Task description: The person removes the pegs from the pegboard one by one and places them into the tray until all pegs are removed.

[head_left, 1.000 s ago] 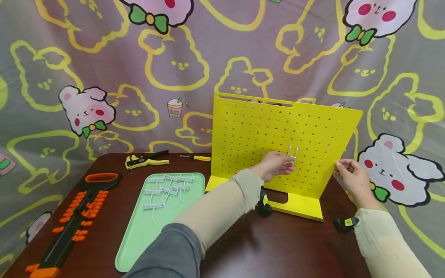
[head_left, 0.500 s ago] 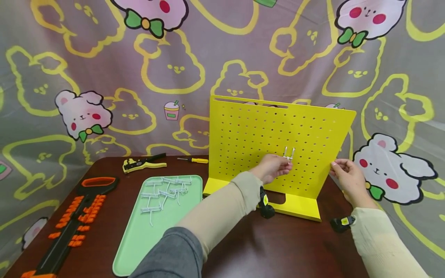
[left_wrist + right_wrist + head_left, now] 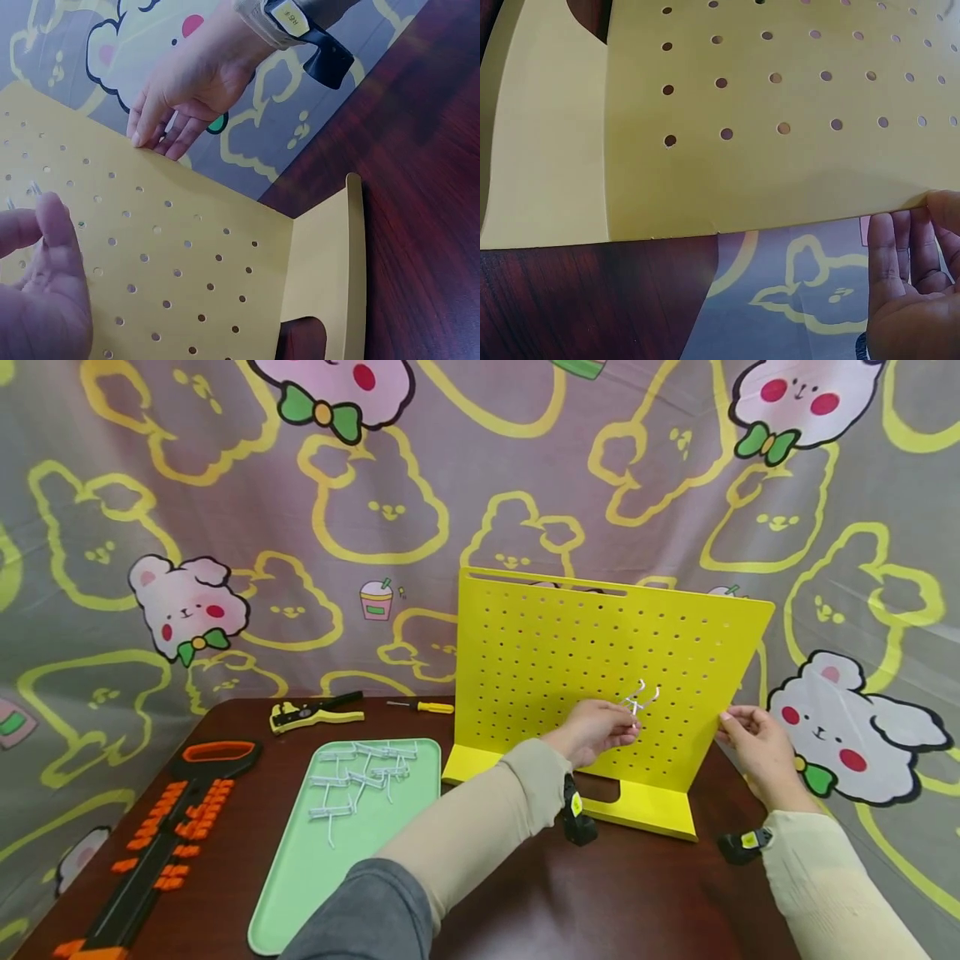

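Upright on the table stands a yellow pegboard (image 3: 525,643) with rows of round holes and a foot at its base. My left hand (image 3: 598,731) pinches a white wire pegboard hook (image 3: 635,702) between thumb and fingers, close before the board's lower middle. The hook's two bent prongs point up and to the right; whether they touch the board I cannot tell. My right hand (image 3: 761,756) holds the board's right edge, thumb on the front and fingers behind, as the right wrist view shows at the board's edge (image 3: 817,223).
Several more white hooks lie on a green tray (image 3: 300,877) at the left. Behind it are yellow-handled wire strippers (image 3: 307,717) and a yellow screwdriver (image 3: 431,707). A black rack with orange clips (image 3: 135,868) lies far left. A patterned curtain (image 3: 420,460) hangs behind.
The hook in my left hand has tilted: its prongs stood nearly straight up before and now slant to the right. My right hand stays on the board's edge.
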A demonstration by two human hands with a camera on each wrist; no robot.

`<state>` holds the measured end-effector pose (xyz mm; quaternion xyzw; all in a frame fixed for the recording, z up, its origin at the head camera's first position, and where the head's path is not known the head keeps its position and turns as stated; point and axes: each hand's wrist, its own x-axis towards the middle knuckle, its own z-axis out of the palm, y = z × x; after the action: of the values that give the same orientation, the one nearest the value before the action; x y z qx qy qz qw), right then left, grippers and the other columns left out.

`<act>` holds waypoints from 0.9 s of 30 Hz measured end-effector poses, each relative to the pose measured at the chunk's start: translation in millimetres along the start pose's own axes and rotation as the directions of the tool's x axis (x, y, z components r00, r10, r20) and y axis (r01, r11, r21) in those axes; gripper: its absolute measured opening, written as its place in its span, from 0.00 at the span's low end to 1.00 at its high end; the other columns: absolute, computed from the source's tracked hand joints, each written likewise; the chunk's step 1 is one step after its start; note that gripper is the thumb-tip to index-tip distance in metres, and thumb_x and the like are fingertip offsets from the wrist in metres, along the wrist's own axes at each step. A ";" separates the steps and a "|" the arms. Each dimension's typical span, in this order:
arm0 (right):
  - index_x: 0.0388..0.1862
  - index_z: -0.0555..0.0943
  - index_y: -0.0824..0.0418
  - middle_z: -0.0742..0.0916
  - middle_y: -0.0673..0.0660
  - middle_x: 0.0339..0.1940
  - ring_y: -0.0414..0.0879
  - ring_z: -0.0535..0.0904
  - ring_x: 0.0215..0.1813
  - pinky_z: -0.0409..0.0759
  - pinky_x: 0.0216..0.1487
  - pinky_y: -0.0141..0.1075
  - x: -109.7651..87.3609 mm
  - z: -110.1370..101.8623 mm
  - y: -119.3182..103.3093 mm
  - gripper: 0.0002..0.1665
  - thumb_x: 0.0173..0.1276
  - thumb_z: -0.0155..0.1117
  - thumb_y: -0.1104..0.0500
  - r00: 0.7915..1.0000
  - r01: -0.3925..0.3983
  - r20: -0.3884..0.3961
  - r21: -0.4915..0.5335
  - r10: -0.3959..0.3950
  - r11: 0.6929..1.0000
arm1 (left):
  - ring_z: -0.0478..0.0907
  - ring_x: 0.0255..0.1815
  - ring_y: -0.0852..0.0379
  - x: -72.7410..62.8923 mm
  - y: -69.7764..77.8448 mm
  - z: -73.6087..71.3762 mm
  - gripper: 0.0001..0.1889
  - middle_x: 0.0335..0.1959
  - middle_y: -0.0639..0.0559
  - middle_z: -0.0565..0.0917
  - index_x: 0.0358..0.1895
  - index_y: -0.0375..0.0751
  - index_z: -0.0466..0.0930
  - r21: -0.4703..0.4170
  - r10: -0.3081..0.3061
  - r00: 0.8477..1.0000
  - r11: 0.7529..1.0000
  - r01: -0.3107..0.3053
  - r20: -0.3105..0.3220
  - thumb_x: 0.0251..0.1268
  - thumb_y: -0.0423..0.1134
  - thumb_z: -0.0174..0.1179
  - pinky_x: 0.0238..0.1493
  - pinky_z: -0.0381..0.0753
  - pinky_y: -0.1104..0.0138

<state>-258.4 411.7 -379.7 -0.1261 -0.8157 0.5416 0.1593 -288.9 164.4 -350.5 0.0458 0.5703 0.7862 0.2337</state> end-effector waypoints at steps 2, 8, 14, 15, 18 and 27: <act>0.53 0.73 0.62 0.77 0.54 0.44 0.38 0.80 0.42 0.81 0.40 0.20 0.5 0.6 -0.4 0.11 0.83 0.54 0.55 1.000 0.000 0.003 0.006 0.000 1.000 | 0.78 0.26 0.60 -3.6 1.2 -2.8 0.11 0.50 0.27 0.84 0.53 0.18 0.81 0.021 0.008 1.000 1.000 -0.009 0.024 0.75 0.24 0.58 0.26 0.79 0.75; 0.52 0.73 0.62 0.77 0.53 0.43 0.33 0.79 0.38 0.81 0.39 0.19 -1.5 0.6 -0.1 0.11 0.83 0.54 0.55 1.000 -0.009 0.011 0.003 0.009 1.000 | 0.79 0.27 0.61 -17.7 6.9 -24.6 0.15 0.56 0.27 0.82 0.60 0.20 0.78 0.048 0.005 0.997 0.999 -0.009 0.078 0.76 0.26 0.57 0.28 0.80 0.76; 0.52 0.73 0.61 0.77 0.53 0.42 0.32 0.79 0.36 0.81 0.39 0.19 -1.6 -0.9 -0.4 0.12 0.83 0.55 0.53 1.000 0.003 0.010 -0.014 -0.003 1.000 | 0.80 0.29 0.62 -34.5 15.2 -65.3 0.17 0.57 0.28 0.82 0.63 0.21 0.75 0.092 0.032 0.996 0.995 -0.040 0.085 0.78 0.29 0.57 0.30 0.80 0.75; 0.52 0.73 0.62 0.77 0.53 0.42 0.32 0.79 0.36 0.81 0.38 0.19 -1.2 -1.1 -0.6 0.12 0.83 0.55 0.53 1.000 0.001 0.010 -0.015 -0.001 1.000 | 0.80 0.29 0.62 -38.2 16.5 -73.7 0.18 0.56 0.28 0.82 0.63 0.20 0.75 0.102 0.040 0.996 0.994 -0.048 0.083 0.79 0.29 0.57 0.30 0.80 0.75; 0.53 0.73 0.63 0.78 0.52 0.42 0.32 0.79 0.36 0.81 0.38 0.19 0.0 -1.9 -1.0 0.14 0.83 0.55 0.53 1.000 -0.003 0.013 -0.025 0.003 1.000 | 0.80 0.30 0.62 -48.5 19.3 -101.5 0.18 0.51 0.32 0.84 0.64 0.20 0.73 0.121 0.049 0.997 0.991 -0.056 0.062 0.79 0.30 0.56 0.31 0.81 0.75; 0.52 0.74 0.60 0.79 0.48 0.41 0.32 0.79 0.36 0.81 0.38 0.20 0.6 -3.4 1.0 0.11 0.82 0.56 0.54 0.999 0.015 0.029 -0.007 -0.014 1.000 | 0.82 0.35 0.58 -82.9 18.3 -180.5 0.17 0.44 0.43 0.84 0.63 0.23 0.73 0.125 0.080 0.987 0.990 -0.063 -0.137 0.79 0.30 0.57 0.35 0.83 0.73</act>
<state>-257.5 415.1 -379.3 -0.1128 -0.8207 0.5394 0.1508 -282.3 -32.8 -379.9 0.0243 0.6300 0.7594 0.1609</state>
